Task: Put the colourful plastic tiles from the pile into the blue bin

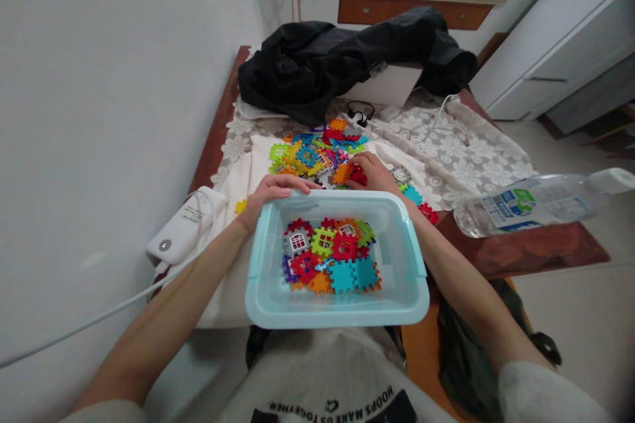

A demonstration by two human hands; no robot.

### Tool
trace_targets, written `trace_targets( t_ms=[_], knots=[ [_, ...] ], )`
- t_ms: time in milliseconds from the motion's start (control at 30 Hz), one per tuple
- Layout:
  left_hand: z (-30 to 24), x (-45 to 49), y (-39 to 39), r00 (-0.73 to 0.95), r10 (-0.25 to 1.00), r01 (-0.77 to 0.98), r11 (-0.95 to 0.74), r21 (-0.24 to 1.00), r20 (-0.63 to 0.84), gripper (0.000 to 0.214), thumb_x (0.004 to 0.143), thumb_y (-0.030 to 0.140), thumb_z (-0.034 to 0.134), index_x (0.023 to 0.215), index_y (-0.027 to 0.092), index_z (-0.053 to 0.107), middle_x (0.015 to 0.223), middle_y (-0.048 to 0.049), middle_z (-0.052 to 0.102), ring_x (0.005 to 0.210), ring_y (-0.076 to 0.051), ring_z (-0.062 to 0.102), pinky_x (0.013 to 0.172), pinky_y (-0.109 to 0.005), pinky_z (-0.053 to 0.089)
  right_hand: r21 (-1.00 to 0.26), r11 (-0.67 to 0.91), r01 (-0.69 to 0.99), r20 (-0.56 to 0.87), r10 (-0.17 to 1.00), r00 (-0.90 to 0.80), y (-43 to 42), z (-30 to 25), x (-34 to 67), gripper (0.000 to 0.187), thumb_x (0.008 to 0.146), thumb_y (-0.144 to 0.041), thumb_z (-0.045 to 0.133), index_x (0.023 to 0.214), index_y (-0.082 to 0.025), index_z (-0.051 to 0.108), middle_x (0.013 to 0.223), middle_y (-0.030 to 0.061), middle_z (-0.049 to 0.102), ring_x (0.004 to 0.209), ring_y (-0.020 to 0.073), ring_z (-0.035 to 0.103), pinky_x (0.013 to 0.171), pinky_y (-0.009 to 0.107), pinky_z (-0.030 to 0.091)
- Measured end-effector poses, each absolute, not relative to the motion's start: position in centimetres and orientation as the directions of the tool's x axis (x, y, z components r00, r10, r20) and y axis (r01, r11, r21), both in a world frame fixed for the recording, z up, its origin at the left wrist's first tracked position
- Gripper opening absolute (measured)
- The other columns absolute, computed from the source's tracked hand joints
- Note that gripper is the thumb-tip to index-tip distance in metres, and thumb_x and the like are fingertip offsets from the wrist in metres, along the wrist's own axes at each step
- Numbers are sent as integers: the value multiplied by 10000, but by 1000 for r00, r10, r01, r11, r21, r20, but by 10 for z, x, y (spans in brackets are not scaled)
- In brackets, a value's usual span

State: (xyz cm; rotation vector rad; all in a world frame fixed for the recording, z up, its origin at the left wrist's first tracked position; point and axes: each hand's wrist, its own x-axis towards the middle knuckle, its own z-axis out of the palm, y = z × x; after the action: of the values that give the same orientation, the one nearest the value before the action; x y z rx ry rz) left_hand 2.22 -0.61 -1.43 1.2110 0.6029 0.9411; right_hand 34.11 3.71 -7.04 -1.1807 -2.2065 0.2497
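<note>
A light blue plastic tub (258, 258) rests on my lap against the table edge, holding several coloured interlocking tiles (332, 254). My left hand (270, 193) curls over the tub's far left rim and grips it. My right hand (370, 172) reaches past the tub's far edge into a pile of loose coloured tiles (310, 152) on the white cloth, its fingers closed around red and orange tiles (350, 174).
A clear plastic water bottle (536, 201) lies on its side at the table's right edge. A black jacket (347, 53) is heaped at the far end. A white device with a cable (183, 231) sits at the left. A lace cloth (461, 152) covers the table.
</note>
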Motion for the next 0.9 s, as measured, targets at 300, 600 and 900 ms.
trace_targets(
  t_ms=[300,600,900],
  knots=[
    [-12,24,-7,492,868,-281,80,956,72,263,707,292,744,869,155,900,1086,-124,864,983,-248,780,848,-279,580,-571,591,569,371,805,-463,29,-62,338,273,1061,-420,588,1203,-230,725,1125,73,756,1006,256,708,921,368,551],
    [-13,23,-7,495,865,-280,63,958,88,262,732,296,730,885,173,903,1099,-116,863,1020,-261,779,883,-308,582,-855,410,318,426,905,-22,35,-55,341,401,932,-574,745,1142,-241,669,979,28,736,822,201,668,792,337,580],
    [-14,22,-7,501,861,-278,64,959,87,261,733,296,734,887,174,904,1100,-116,863,1000,-244,780,869,-287,580,-878,450,-165,466,881,-78,6,-2,340,459,857,-596,879,1147,-323,650,1045,-20,747,819,144,730,716,236,613]
  ],
)
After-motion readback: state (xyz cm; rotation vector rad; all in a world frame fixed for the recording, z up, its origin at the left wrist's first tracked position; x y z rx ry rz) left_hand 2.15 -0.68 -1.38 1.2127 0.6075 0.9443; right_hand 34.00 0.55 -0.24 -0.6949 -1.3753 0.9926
